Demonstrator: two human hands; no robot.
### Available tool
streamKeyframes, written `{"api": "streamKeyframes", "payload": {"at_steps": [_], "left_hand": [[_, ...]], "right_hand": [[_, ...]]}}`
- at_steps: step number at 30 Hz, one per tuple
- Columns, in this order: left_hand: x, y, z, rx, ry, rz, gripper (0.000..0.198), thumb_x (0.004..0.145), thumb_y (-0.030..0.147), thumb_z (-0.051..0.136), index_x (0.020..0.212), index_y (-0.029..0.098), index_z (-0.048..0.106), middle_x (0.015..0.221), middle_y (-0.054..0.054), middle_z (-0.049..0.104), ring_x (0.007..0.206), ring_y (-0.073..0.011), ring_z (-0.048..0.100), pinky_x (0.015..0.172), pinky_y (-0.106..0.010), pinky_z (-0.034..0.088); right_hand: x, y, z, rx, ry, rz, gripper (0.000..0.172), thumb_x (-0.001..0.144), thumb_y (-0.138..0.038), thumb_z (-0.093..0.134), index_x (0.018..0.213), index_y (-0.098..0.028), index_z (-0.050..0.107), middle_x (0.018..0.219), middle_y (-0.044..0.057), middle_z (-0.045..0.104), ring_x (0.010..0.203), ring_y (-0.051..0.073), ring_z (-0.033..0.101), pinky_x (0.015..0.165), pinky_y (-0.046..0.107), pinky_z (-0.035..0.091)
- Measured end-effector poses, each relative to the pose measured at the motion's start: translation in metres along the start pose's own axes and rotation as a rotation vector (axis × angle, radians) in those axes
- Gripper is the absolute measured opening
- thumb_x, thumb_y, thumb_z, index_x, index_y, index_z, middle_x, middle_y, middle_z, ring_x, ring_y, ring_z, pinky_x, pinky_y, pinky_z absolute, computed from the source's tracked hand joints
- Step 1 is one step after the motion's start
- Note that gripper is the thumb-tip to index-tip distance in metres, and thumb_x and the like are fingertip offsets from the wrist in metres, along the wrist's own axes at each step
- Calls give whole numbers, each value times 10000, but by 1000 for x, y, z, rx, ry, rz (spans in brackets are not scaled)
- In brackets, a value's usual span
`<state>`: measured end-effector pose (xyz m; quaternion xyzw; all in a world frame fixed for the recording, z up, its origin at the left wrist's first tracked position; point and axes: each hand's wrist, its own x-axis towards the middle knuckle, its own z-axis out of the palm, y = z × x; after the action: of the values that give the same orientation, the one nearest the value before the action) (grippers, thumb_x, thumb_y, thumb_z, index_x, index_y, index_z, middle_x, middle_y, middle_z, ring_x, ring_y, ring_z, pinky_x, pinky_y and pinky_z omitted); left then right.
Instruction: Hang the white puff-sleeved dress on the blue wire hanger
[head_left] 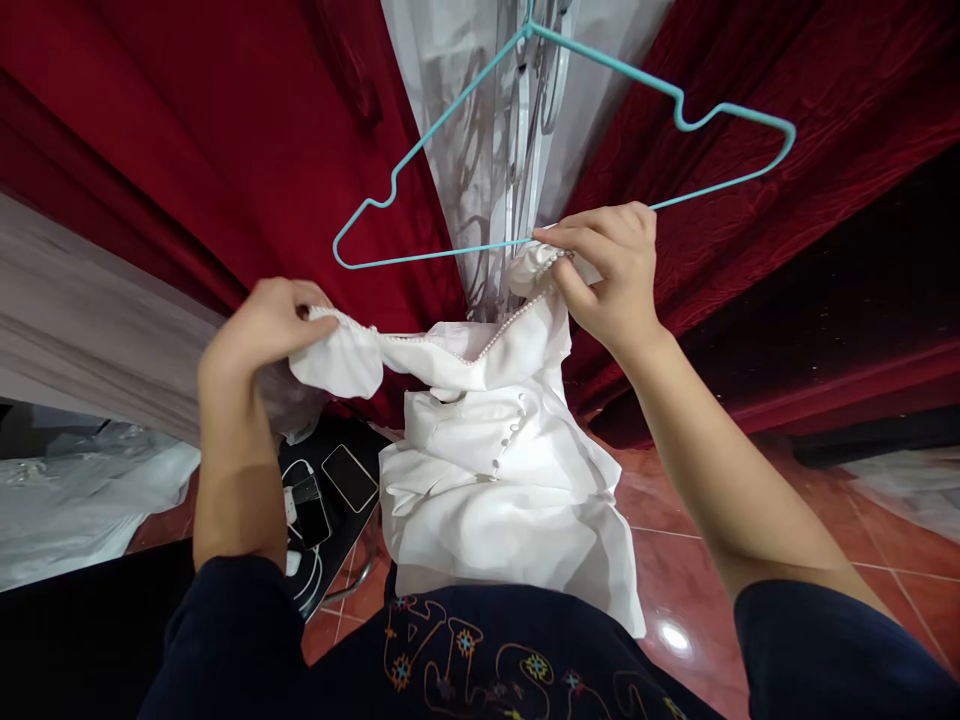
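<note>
A white dress with a beaded neckline and a short row of buttons lies bunched in front of me. My left hand pinches the beaded edge of its puffed left sleeve and holds it out to the side. Closer to the middle, my right hand grips the other sleeve by its beaded edge. A light blue hanger hangs just above the dress. Its lower bar passes behind or against my right fingers; I cannot tell whether they also grip it.
Dark red curtains hang on both sides, with pale sheer fabric between them. To the left, a black table bears two phones and white cables. Red floor tiles show at the right. White fabric lies at far left.
</note>
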<state>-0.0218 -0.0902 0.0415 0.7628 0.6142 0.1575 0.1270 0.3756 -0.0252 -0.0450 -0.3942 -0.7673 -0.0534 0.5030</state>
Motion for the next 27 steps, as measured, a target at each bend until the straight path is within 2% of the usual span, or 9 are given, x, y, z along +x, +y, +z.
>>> {"api": "streamKeyframes", "payload": {"at_steps": [3,5,9,11,15,17,22,25,27], "left_hand": [[9,31,-24,89,362,218,215,895,365,610,804,185,687,984,-48,701,956,-209,678,831,-373,499],[26,48,-30,113,519,362,262,951,389,589,749,233,648,1040,-71,693,1054,-230,679,898,-426,506],[66,70,-20,-18,489,520,79,951,331,625,952,352,702,1376,-42,629,1180,-273,671,1018,-478,545],[78,80,-9,-127,538,523,291,931,242,645,1174,400,667,1458,-21,570,1150,-261,677,1002,-456,579],[79,97,18,-221,822,609,283,963,124,570,1145,325,651,1171,-44,666,1065,-222,668,966,-413,592],[75,105,36,-204,808,681,245,975,110,556,1118,291,639,1080,-38,673,1012,-197,674,937,-378,588],[73,125,91,-63,408,648,306,1066,107,405,1272,247,583,1209,-69,681,1189,-223,658,1042,-388,528],[78,125,112,-8,414,593,384,1039,53,351,1230,226,636,1110,-65,707,1109,-249,671,992,-414,522],[82,119,115,-15,466,561,423,995,7,354,1187,214,669,1061,-64,713,1061,-256,674,976,-428,518]], "right_hand": [[0,0,3,3,29,-18,306,991,-320,483,1154,-327,742,1083,29,729,1051,254,656,1079,553,421],[0,-1,4,5,41,-20,305,979,-295,484,1132,-321,747,1065,29,732,1036,250,661,1071,547,430],[-2,-1,4,3,64,-26,309,974,-297,483,1122,-317,753,1053,32,729,1029,246,662,1062,540,434],[-4,0,4,-15,64,-30,307,979,-314,491,1140,-325,752,1072,32,728,1048,248,655,1062,538,433],[-7,1,5,-22,32,-21,324,996,-338,480,1200,-342,731,1124,34,715,1103,263,643,1088,563,419],[-8,1,6,-7,17,-10,334,1004,-339,465,1218,-343,720,1142,39,705,1126,271,639,1102,580,412],[-5,-5,8,-11,19,-24,341,1004,-338,466,1258,-347,694,1178,44,695,1142,281,637,1119,610,408],[-10,-5,2,-35,96,-102,327,970,-292,506,1236,-341,689,1157,43,696,1166,285,634,1125,602,417],[-18,5,-9,-82,260,-84,300,919,-249,550,1170,-306,705,1129,71,673,1164,290,624,1087,572,450]]}}
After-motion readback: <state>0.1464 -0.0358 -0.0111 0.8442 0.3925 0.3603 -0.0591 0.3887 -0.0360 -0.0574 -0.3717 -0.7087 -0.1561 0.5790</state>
